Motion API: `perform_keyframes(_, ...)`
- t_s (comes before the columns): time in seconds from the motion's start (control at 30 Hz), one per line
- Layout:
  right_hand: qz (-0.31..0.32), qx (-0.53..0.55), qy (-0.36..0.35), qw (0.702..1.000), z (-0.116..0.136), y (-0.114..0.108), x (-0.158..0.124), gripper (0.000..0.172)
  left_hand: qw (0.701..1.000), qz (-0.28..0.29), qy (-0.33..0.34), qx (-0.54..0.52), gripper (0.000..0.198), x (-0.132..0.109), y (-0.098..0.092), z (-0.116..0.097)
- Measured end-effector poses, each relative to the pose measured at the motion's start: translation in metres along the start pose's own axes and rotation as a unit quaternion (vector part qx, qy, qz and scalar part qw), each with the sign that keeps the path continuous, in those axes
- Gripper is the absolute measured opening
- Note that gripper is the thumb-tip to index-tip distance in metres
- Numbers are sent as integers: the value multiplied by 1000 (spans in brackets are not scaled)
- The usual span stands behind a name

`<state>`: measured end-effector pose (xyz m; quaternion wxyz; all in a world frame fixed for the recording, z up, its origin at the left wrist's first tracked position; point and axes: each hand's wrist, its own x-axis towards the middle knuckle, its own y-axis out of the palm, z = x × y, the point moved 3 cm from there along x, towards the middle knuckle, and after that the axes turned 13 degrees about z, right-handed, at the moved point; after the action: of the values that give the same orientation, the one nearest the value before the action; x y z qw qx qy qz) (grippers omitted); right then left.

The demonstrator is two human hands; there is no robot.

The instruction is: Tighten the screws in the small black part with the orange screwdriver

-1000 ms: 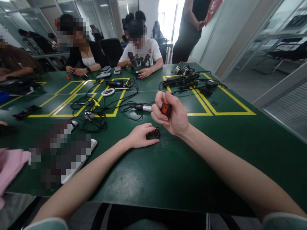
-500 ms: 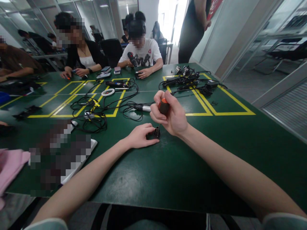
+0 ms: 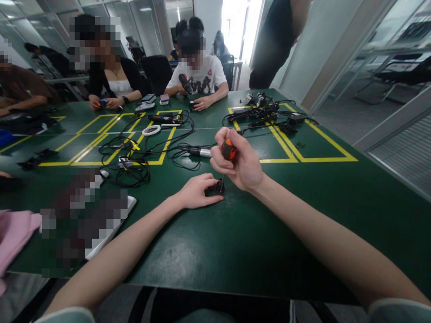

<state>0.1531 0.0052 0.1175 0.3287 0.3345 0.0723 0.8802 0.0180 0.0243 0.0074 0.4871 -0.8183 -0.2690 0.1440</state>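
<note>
My right hand (image 3: 240, 157) is closed around the orange and black handle of a screwdriver (image 3: 229, 150), held upright over the table. Its thin shaft runs down to a small round black part (image 3: 220, 187) with a raised collar in the middle. My left hand (image 3: 198, 190) grips that part between thumb and fingers and presses it against the green tabletop (image 3: 235, 242). Where the screwdriver tip meets the part is too small to make out.
Black cables (image 3: 134, 172) lie coiled ahead on the left, near a white ring (image 3: 151, 130). More cables and dark devices (image 3: 261, 112) are heaped at the far right. Two blurred flat items sit left, beside pink cloth (image 3: 16, 233). Co-workers sit across the table; one person stands behind.
The screwdriver handle has turned in my right hand, showing more orange on its end. My left hand and the black part stay in place. The standing person has shifted slightly.
</note>
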Motion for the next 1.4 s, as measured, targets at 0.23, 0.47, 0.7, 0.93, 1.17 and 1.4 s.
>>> perform_keyframes(0.23, -19, -35, 24, 999, 1, 0, 2, 48, 1000, -3, 10, -3, 31, 0, 1, 1)
perform_keyframes(0.47, 4, -19, 34, 999, 2, 1, 4, 61, 1000, 4, 2, 8, 31, -1, 0, 0)
perform_keyframes(0.7, 0, -29, 18, 999, 2, 1, 1, 51, 1000, 4, 5, 5, 33, 0, 0, 1)
perform_keyframes(0.93, -10, -24, -1, 1000, 1, -1, 0, 39, 1000, -1, 5, 9, 34, 0, 1, 1)
perform_keyframes(1.17, -1, -36, 19, 999, 4, 1, 3, 60, 1000, 3, 3, 4, 32, 0, 1, 0)
perform_keyframes(1.4, -13, -39, 19, 999, 1, 0, 0, 43, 1000, 1, 5, 10, 31, 0, 1, 0)
